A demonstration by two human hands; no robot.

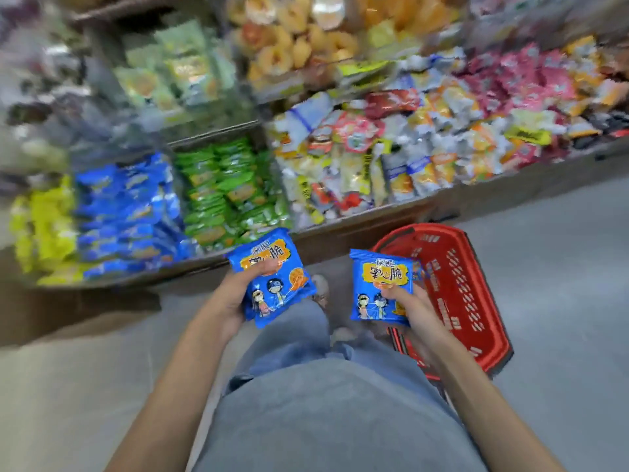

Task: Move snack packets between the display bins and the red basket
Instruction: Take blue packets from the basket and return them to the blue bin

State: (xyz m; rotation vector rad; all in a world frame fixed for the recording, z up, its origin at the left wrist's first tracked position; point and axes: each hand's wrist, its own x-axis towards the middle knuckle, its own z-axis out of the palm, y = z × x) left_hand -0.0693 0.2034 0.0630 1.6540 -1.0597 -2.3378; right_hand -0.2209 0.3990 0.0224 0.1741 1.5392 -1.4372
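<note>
My left hand (235, 294) grips a blue snack packet (275, 287) with cartoon figures, thumb across its front, held over my knees just below the display bins. My right hand (412, 308) grips a second blue snack packet (377, 277) of the same kind, held at the near left edge of the red basket (459, 294). The basket stands on the floor to my right, its inside showing only slotted walls. The bin of matching blue packets (126, 212) lies up and to the left.
Beside the blue bin sit a bin of yellow packets (44, 226), a bin of green packets (231, 192) and a wide bin of mixed packets (391, 151). Higher shelves hold more snacks. Grey floor (561, 267) surrounds the basket; my jeans-clad legs fill the lower middle.
</note>
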